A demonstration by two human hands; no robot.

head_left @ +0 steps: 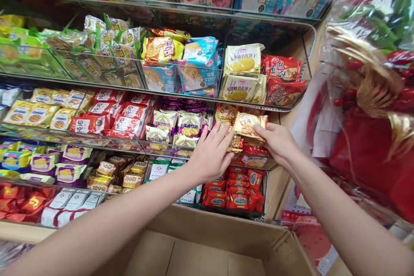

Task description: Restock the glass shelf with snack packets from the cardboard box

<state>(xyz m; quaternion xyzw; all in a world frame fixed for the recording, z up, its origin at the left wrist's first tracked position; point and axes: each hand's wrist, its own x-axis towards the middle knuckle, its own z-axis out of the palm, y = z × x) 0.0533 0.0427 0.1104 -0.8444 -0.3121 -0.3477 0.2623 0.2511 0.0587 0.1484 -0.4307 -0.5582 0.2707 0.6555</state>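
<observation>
In the head view my right hand (280, 141) pinches a cream-coloured snack packet (248, 123) by its right end, over the right-hand compartment of a middle shelf. My left hand (213, 152) lies over the same compartment's left side, its fingers stretched out and close together. Red-and-gold packets (226, 112) are partly covered by both hands and the cream packet. Left of my left hand, white-and-purple biscuit packets (190, 123) fill the neighbouring compartment. Whether my left fingertips touch a packet is hard to make out.
Below my arms stands a cardboard box (194, 250). Red packets (239, 192) sit on the lower shelf under my hands. Clear shelf fronts (106, 140) run across the compartments. Plastic-wrapped red decorations (371, 138) hang at the right.
</observation>
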